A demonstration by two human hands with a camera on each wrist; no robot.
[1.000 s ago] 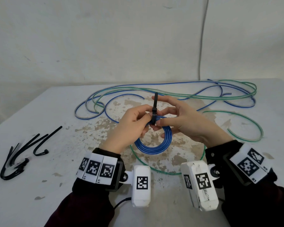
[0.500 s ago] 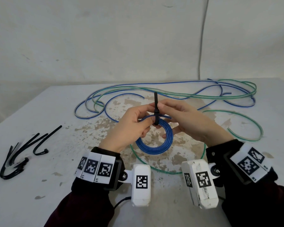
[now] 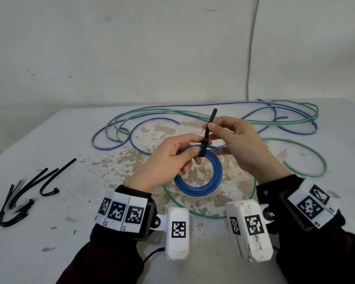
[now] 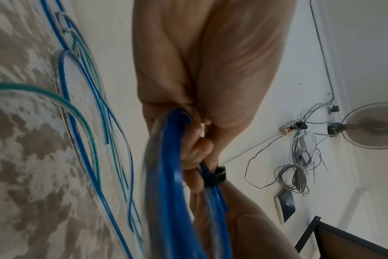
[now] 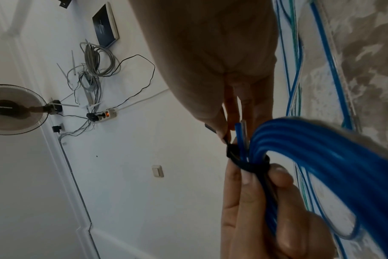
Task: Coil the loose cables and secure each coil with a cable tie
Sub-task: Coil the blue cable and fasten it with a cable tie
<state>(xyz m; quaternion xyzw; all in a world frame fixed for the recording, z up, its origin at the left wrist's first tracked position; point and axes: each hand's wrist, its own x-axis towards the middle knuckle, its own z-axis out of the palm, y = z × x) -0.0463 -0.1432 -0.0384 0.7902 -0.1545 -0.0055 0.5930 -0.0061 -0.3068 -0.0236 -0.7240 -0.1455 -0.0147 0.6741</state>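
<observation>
I am seeing the blue coil (image 3: 197,181) being held up over the middle of the surface (image 3: 49,253), toward its near edge. A black cable tie (image 3: 205,138) is wrapping the top of the coil's bundled turns; its locking head is sitting against the bundle and its free tail is sticking up and slightly to the right. In the right wrist view the tie band is cinching snugly around the blue strands, with one cut cable end poking out just beside it.

My left hand (image 3: 168,160) is pinching the coil right at the tie, thumb and index finger curled on the bundle beside the locking head. My right hand (image 3: 240,144) is pinching the tie's tail between thumb and index finger above the head; its remaining fingers are lying under the coil's far side.

A loose green cable (image 3: 307,152) is looping on the surface around and under both hands. More loose blue and green cables (image 3: 213,111) are lying tangled along the far edge, reaching toward the far right corner. A small pile of spare black cable ties (image 3: 25,197) is lying near the left edge, well apart from the coil.

The surface is showing worn brown patches beneath the coil.
</observation>
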